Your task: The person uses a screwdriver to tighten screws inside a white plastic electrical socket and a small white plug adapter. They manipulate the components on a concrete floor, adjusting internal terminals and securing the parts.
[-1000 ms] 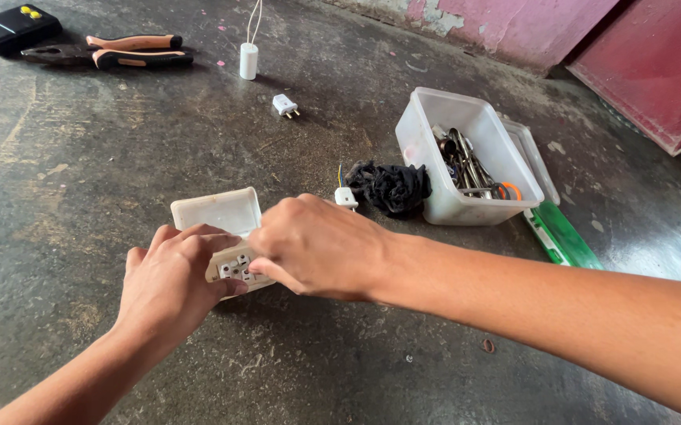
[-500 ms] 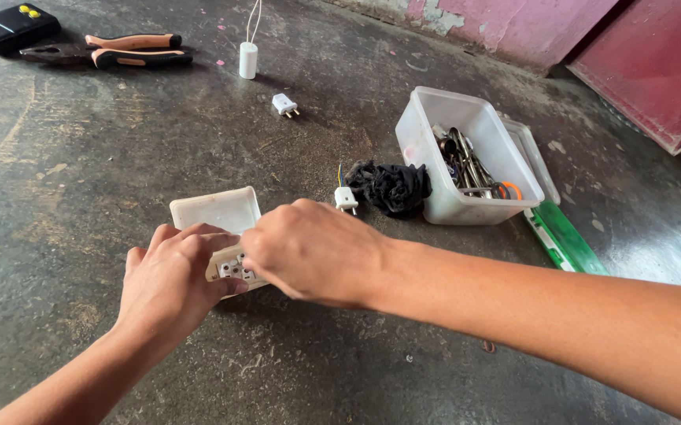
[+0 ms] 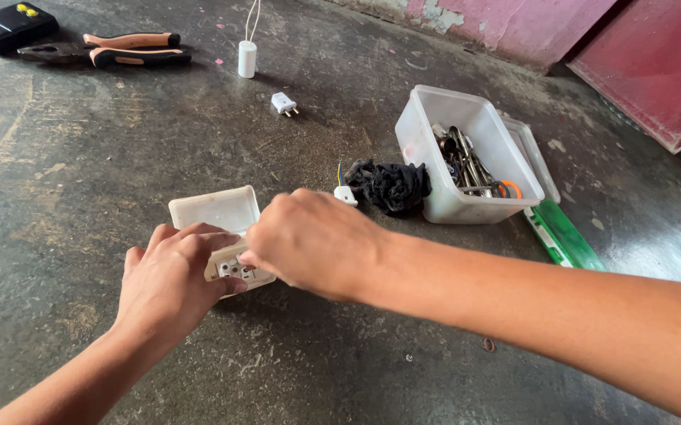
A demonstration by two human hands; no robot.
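In the head view, most of the socket [image 3: 236, 270] is hidden beneath both hands, on the concrete floor [image 3: 120, 157]. The left hand [image 3: 169, 283] is curled over its near end, gripping it. The right hand [image 3: 313, 242] is closed at its right edge; what is pinched cannot be told. A white box [image 3: 214, 211] is touching behind. Bare floor is left nearby; a tub [image 3: 466, 157], cloth [image 3: 391, 186], plug [image 3: 284, 103] and pliers [image 3: 112, 51] are set well apart.

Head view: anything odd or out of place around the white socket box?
Nothing damaged or spilled. The white socket box lies on the concrete floor, both hands on it: left hand, right hand. A loose white plug and pliers lie scattered apart from the tool tub; otherwise ordinary.
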